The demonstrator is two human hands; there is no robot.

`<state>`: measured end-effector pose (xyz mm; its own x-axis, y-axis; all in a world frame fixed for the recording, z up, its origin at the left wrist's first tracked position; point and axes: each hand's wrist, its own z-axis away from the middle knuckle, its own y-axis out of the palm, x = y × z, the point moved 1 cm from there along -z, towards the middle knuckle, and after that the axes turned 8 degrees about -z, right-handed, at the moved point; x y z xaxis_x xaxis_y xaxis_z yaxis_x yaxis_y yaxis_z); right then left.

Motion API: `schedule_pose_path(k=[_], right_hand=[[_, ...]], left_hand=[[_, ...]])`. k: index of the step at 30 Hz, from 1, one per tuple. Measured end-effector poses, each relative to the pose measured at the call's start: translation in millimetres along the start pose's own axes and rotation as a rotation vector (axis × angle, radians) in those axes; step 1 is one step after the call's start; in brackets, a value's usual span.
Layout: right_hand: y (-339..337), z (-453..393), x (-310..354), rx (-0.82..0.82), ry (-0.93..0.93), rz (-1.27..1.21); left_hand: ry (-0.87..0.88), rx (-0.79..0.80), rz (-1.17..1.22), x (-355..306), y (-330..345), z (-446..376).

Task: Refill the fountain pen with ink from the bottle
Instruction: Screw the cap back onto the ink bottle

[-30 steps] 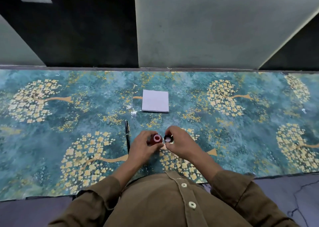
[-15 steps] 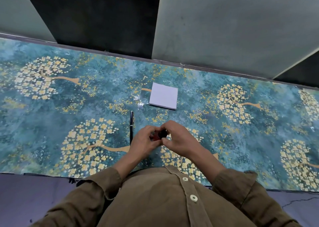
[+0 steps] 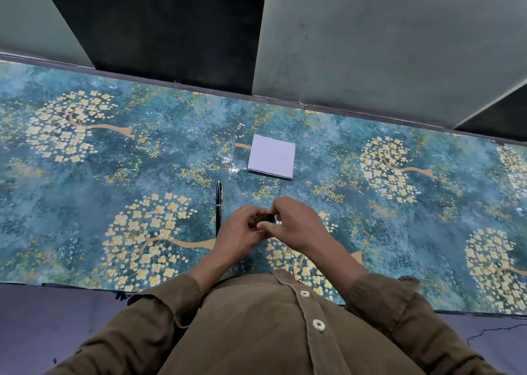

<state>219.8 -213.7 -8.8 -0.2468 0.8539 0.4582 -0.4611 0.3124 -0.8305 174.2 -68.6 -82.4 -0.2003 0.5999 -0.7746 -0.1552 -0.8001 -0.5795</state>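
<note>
My left hand (image 3: 241, 233) is curled round the small ink bottle, which is almost wholly hidden inside its fingers. My right hand (image 3: 293, 224) pinches the black bottle cap (image 3: 268, 218) between thumb and fingers, right on top of the bottle. The two hands touch each other, low over the table near its front edge. A black fountain pen (image 3: 218, 204) with a silver clip lies on the table just left of my left hand, pointing away from me.
A white square paper pad (image 3: 272, 156) lies beyond my hands. The table (image 3: 114, 160) has a glossy teal cover with golden tree prints. Grey panels and dark gaps rise behind its far edge. My brown shirt fills the bottom.
A second ago the cap was held apart beside the open red bottle; my right hand has brought it onto the bottle. The camera has tilted and shifted.
</note>
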Motion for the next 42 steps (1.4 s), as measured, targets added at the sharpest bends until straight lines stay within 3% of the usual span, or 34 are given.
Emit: schedule_pose_path(k=[8, 16, 22, 30, 36, 42], right_hand=[[3.6, 5.6, -3.1, 0.091, -0.071, -0.099], [3.7, 2.1, -0.5, -0.014, 0.001, 0.011], [2.5, 4.8, -3.3, 0.061, -0.063, -0.062], [4.6, 0.7, -1.1, -0.034, 0.003, 0.034], [1.8, 6.5, -4.4, 0.054, -0.058, -0.055], [2.8, 2.8, 0.8, -0.006, -0.006, 0.052]], left_hand=[[0.003, -0.005, -0.003, -0.3, 0.1, 0.5], [0.012, -0.002, 0.003, 0.4, 0.1, 0.3], [0.012, -0.014, -0.008, 4.9, 2.7, -1.6], [0.022, -0.013, -0.002, 4.5, 2.7, -1.4], [0.022, -0.009, 0.001, 6.5, 3.0, -2.0], [0.02, -0.011, 0.01, 6.7, 3.7, -1.9]])
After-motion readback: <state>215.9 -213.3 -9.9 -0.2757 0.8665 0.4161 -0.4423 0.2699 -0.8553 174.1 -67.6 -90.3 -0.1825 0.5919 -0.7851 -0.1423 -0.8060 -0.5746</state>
